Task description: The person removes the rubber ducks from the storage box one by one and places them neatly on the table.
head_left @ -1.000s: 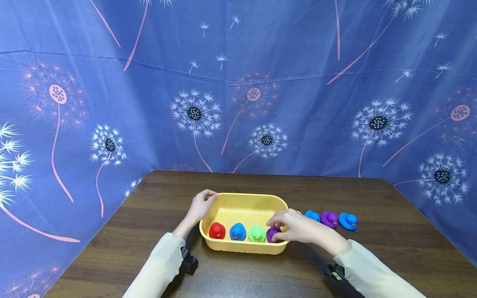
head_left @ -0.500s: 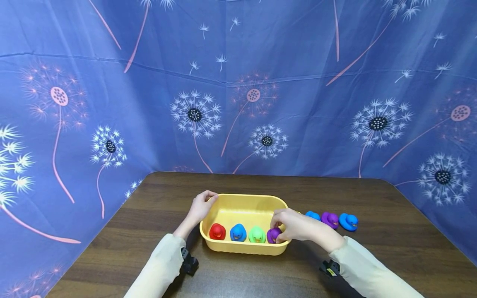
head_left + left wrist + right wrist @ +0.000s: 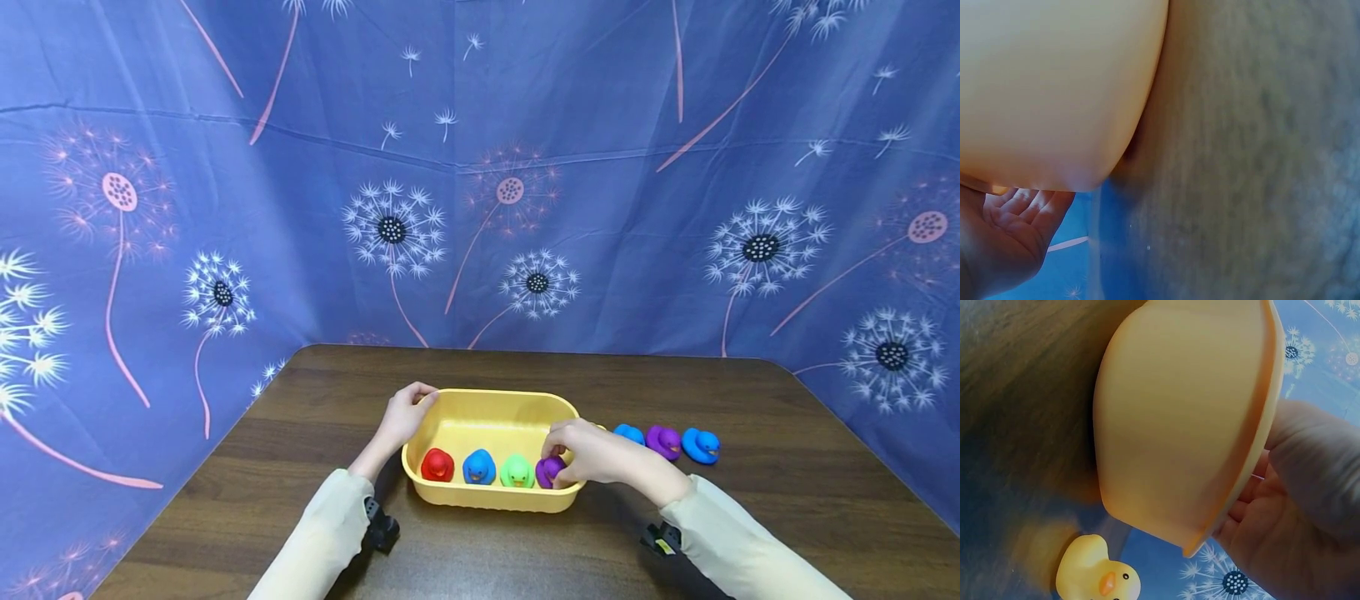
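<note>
A yellow plastic basin (image 3: pixel 491 498) stands on the table. Along its front wall inside sit a red rubber duck (image 3: pixel 437 466), a blue duck (image 3: pixel 478 468), a green duck (image 3: pixel 517 472) and a purple duck (image 3: pixel 547 472) at the right end. My right hand (image 3: pixel 596 452) reaches over the right rim and pinches the purple duck between thumb and fingers; in the right wrist view the basin's wall hides the duck. My left hand (image 3: pixel 405 414) holds the rim at the far left corner, its fingers (image 3: pixel 1025 209) behind the basin's wall in the left wrist view.
Right of the basin a blue duck (image 3: pixel 628 433), a purple duck (image 3: pixel 663 442) and another blue duck (image 3: pixel 701 446) stand in a row on the wooden table (image 3: pixel 795 500). A yellow duck (image 3: pixel 1094 569) is beside the basin. Blue dandelion-print cloth (image 3: pixel 637 250) hangs behind.
My right hand has shifted slightly right, and its thumb and fingers have drawn together round the purple duck. My left hand stays on the basin's rim.
</note>
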The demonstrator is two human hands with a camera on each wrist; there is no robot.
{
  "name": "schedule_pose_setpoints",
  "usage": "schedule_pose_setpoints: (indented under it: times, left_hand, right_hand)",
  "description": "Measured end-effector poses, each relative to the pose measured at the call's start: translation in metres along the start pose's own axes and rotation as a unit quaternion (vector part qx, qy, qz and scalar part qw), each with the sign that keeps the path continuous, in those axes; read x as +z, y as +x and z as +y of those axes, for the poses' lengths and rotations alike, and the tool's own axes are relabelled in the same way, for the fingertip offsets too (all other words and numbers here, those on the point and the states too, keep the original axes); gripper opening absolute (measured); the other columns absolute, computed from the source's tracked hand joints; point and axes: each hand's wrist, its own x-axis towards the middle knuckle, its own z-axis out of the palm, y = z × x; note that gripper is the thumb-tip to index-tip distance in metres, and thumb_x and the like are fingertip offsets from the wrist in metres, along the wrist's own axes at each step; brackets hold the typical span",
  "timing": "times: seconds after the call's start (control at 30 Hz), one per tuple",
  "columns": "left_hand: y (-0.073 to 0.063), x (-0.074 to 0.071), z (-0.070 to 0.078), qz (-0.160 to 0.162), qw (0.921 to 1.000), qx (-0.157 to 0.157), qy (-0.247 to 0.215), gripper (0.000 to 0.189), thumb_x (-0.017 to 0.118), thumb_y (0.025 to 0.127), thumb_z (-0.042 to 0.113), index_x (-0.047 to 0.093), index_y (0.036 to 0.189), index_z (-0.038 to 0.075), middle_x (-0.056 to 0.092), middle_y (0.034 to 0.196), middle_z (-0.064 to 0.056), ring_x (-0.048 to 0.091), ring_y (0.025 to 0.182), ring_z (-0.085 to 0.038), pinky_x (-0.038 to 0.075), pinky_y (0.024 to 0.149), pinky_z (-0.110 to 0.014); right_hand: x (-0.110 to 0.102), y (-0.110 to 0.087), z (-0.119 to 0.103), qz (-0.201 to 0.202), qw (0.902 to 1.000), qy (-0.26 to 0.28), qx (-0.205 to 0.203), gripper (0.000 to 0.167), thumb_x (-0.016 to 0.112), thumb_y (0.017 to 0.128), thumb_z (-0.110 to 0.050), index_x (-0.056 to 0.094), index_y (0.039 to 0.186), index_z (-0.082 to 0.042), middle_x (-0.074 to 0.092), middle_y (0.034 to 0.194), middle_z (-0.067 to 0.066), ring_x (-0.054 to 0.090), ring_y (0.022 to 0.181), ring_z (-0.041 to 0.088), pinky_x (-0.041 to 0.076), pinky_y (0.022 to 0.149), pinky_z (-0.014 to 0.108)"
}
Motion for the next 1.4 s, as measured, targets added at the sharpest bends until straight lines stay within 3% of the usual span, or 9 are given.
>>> schedule_pose_setpoints:
  times: [0.27, 0.63, 0.83, 1.07, 1.4]
  left_hand:
    - [-0.001, 0.000, -0.002, -0.009, 0.9999, -0.006, -0.002, 0.019, 0.058, 0.092, 0.016, 0.067, 0.100, 0.002, 0.068, 0.088, -0.014, 0.060, 0.078, -0.020, 0.045, 0.067, -0.028]
    - [0.001, 0.000, -0.004, -0.004, 1.0000, 0.001, -0.008, 0.018, 0.059, 0.092, 0.016, 0.067, 0.099, 0.002, 0.069, 0.088, -0.014, 0.062, 0.079, -0.022, 0.046, 0.068, -0.029]
    - [0.000, -0.001, -0.002, -0.006, 1.0000, 0.002, -0.007, 0.018, 0.058, 0.092, 0.015, 0.067, 0.099, 0.001, 0.069, 0.088, -0.015, 0.061, 0.078, -0.021, 0.045, 0.067, -0.028]
    - [-0.001, -0.002, -0.002, -0.007, 0.9999, 0.001, -0.009, 0.018, 0.059, 0.092, 0.015, 0.067, 0.099, 0.001, 0.069, 0.088, -0.015, 0.061, 0.078, -0.021, 0.045, 0.067, -0.027]
    - [0.003, 0.000, -0.003, 0.000, 1.0000, 0.005, -0.006, 0.017, 0.059, 0.092, 0.016, 0.067, 0.099, 0.004, 0.070, 0.092, -0.013, 0.063, 0.083, -0.022, 0.046, 0.070, -0.028]
  right_hand:
    - [0.004, -0.001, 0.003, 0.018, 0.9998, 0.002, -0.012, 0.022, 0.078, 0.074, -0.016, 0.069, 0.093, -0.008, 0.059, 0.086, -0.004, 0.056, 0.078, 0.011, 0.046, 0.070, 0.023]
    - [0.007, -0.003, 0.003, 0.106, 0.9930, 0.041, -0.030, 0.033, 0.075, 0.079, -0.018, 0.068, 0.108, -0.006, 0.060, 0.096, -0.001, 0.057, 0.086, 0.013, 0.051, 0.075, 0.030]
    - [0.008, -0.004, 0.005, 0.159, 0.9837, 0.060, -0.057, 0.032, 0.077, 0.076, -0.013, 0.066, 0.106, -0.006, 0.066, 0.096, 0.001, 0.060, 0.085, 0.014, 0.052, 0.074, 0.034]
    - [0.006, -0.008, 0.002, 0.167, 0.9810, 0.073, -0.066, 0.030, 0.076, 0.077, -0.014, 0.067, 0.105, -0.008, 0.066, 0.098, -0.002, 0.061, 0.087, 0.012, 0.052, 0.076, 0.033]
    - [-0.001, -0.012, 0.002, 0.184, 0.9782, 0.046, -0.085, 0.032, 0.075, 0.077, -0.010, 0.068, 0.107, -0.006, 0.067, 0.101, 0.000, 0.063, 0.090, 0.012, 0.052, 0.077, 0.030]
